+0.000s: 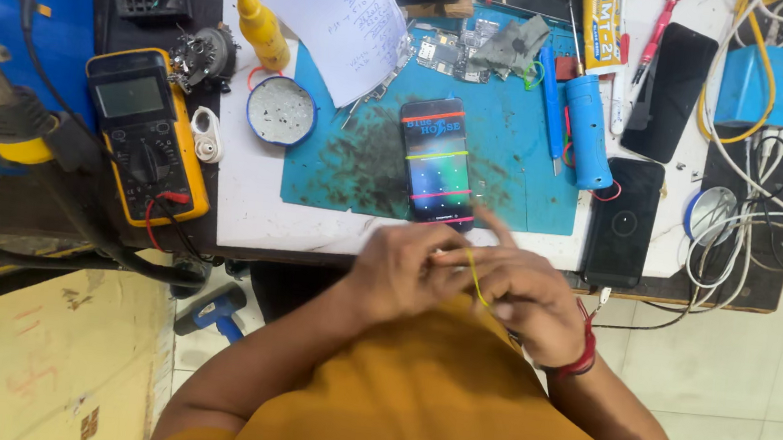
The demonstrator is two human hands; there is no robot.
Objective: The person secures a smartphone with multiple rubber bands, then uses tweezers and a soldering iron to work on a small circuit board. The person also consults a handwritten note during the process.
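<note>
A yellow rubber band (476, 278) is stretched between the two hands low in the middle of the frame, just in front of the person's chest; its visible strand runs steeply, from upper left down to lower right, and it reads as a thin line against the fingers. The left hand (401, 271) has its grip closed, fingers curled in toward the band at the point where the two hands meet. The right hand (523, 295) is likewise curled around the band, except for one finger that sticks out up and to the left, toward the worktop (250, 197); a red thread bracelet (582, 348) sits on that wrist. Exactly which fingertips pinch the band cannot be made out.

Just beyond the hands, at the near edge of a blue mat (503, 154), lies a smartphone (438, 160) with its screen lit, long axis running almost straight up the frame; coloured bands cross it. To its right a second, dark phone (623, 221) lies parallel. A blue cylindrical tool (590, 129) rests further up the mat. Left of the mat are a round tin (281, 111), a yellow squeeze bottle (260, 27) and, at centre left, a yellow multimeter (145, 134).
</note>
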